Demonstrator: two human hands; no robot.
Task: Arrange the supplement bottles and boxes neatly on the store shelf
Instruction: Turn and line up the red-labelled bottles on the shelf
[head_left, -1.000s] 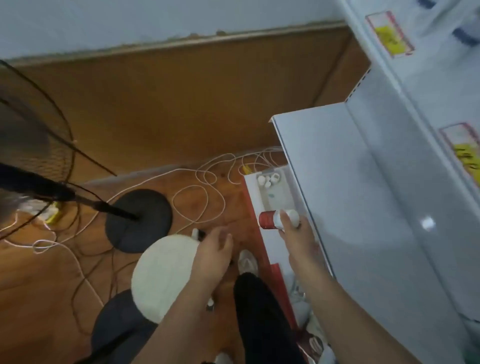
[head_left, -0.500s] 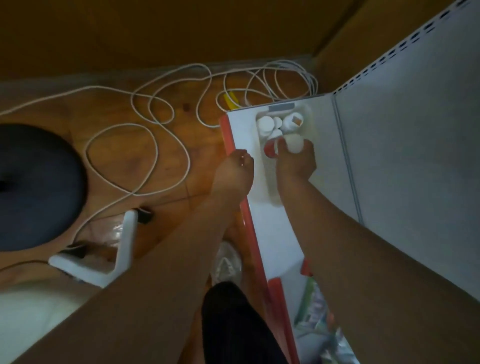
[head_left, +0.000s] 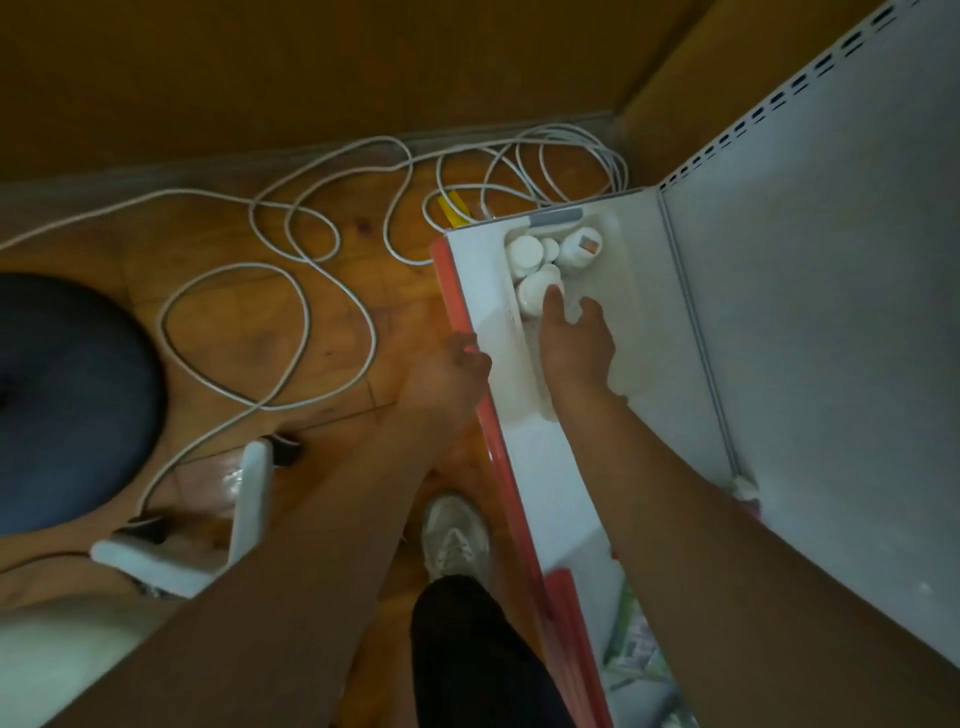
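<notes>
Head view: a cluster of white-capped supplement bottles (head_left: 540, 260) was seen standing at the far end of the white shelf (head_left: 483, 291), in a shallow tray. The right hand (head_left: 574, 345) was laid over the nearest bottle (head_left: 535, 296), fingers spread and uncurled, its grip released. The left hand (head_left: 449, 374) was rested at the shelf's red edge, loosely curled, grasping nothing. The bottles were judged light, rigid, smooth plastic, easily toppled, best taken round the body below the cap.
</notes>
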